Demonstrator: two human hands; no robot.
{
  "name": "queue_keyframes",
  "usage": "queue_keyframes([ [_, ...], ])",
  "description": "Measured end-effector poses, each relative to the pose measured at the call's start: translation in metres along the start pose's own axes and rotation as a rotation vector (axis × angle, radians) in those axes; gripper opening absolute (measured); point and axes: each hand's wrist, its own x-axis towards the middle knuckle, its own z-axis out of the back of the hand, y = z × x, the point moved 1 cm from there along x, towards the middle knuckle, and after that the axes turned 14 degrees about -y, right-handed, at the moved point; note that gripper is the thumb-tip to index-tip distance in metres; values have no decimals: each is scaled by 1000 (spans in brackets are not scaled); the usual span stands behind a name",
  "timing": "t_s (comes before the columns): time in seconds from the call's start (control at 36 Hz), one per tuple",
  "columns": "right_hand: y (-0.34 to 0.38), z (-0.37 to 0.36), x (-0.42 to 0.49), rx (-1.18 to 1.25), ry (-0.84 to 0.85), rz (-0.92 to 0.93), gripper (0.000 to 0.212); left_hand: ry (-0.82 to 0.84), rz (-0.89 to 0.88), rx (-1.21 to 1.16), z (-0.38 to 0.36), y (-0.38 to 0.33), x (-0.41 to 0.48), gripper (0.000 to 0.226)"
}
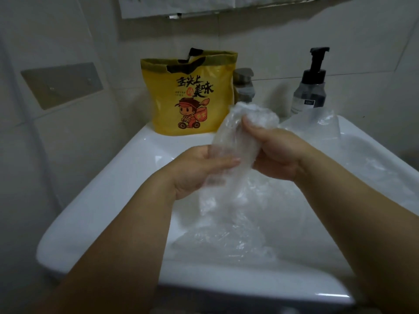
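In the head view, a person is standing over a white sink (118, 177) and is working a clear plastic bag (229, 137) with both bare hands. The left grip (204, 168) is gripping the bag's middle: its fingers are curling in behind the film and its thumb is lying across the front, pinching the plastic. The right grip (278, 155) is sitting just beside and slightly above the left one. It is clutching the bunched top of the bag, its thumb pressing into the crumpled film while the other fingers are wrapping round the far side, out of sight. Both grips are tightly curled on the same bag. Above the right grip the bag's gathered end is sticking up; below both grips the rest of it is sagging down and is spreading in the sink's basin.

Beyond the left grip, a yellow printed bag (190, 96) is standing upright on the sink's back ledge. Directly behind the right grip a metal tap (243, 85) is rising, partly hidden by the yellow printed bag and the plastic. Farther off to the right of the right grip a dark pump bottle (309, 89) is standing, and a second sheet of clear plastic (317, 125) is lying over the sink's rim in front of it.
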Motion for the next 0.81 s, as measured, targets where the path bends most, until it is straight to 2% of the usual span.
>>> queue_keyframes([
  [0.06, -3, -2, -2, -48, 46, -23, 53, -118, -15, -51, -1, -3, 0, 25],
  [0.11, -5, -7, -4, -71, 78, -26, 45, -223, -19, -96, 1, -2, 3, 14],
  [0.17, -7, -9, -4, -102, 29, 21, 33, -235, 3, -161, 5, -2, 6, 21],
  [0.25, -6, -9, -5, -244, -66, 145, 42, -135, 55, -238, 8, -6, 6, 42],
  [0.39, -2, -7, -10, -314, 65, 81, 41, -24, 139, -325, 13, -8, 6, 52],
  [0.42, -2, -8, -10, -321, 77, 75, 43, -38, 164, -309, 14, -6, 7, 51],
  [0.47, -3, -9, -10, -300, 62, 63, 61, -105, 200, -285, 15, -4, 9, 41],
  [0.5, -3, -9, -11, -274, 44, 57, 72, -148, 219, -296, 17, -3, 11, 36],
  [0.56, -3, -9, -12, -257, 25, 83, 79, -222, 266, -369, 20, -2, 13, 32],
  [0.61, -3, -9, -14, -406, 36, 192, 79, -288, 318, -458, 24, -1, 15, 30],
  [0.72, -12, -13, -20, -969, 119, 541, 95, -361, 379, -527, 27, 3, 18, 17],
  [0.81, -15, -19, -23, -1065, 180, 712, 92, -396, 394, -523, 28, 5, 20, 15],
])
